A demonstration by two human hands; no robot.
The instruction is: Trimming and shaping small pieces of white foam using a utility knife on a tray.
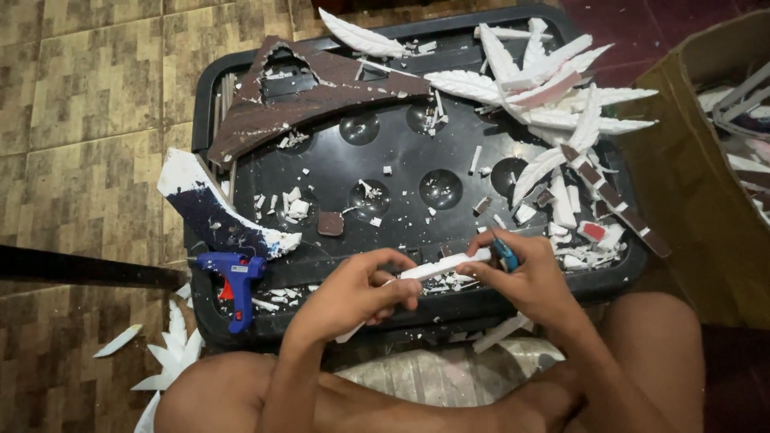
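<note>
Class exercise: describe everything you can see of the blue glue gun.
The glue gun is small, with a blue plastic-looking body, a pale label on its side, and an orange-red trigger. It lies on its side at the front left corner of the black tray, handle pointing toward the person, next to a white-and-dark-blue curved foam piece. Neither hand touches it.

The near end of the white foam strip (437, 266) is hidden inside the left hand (353, 293), and the blue cutter (505, 255) shows only a short part above the fingers (513, 269) of the right hand (529, 285), so its blade cannot be made out. The cardboard box (698, 176) at the right is cut off by the picture's edge, and its contents show only in part. The near edge cuts off the white feather shapes (172, 357) on the floor at the left.
</note>
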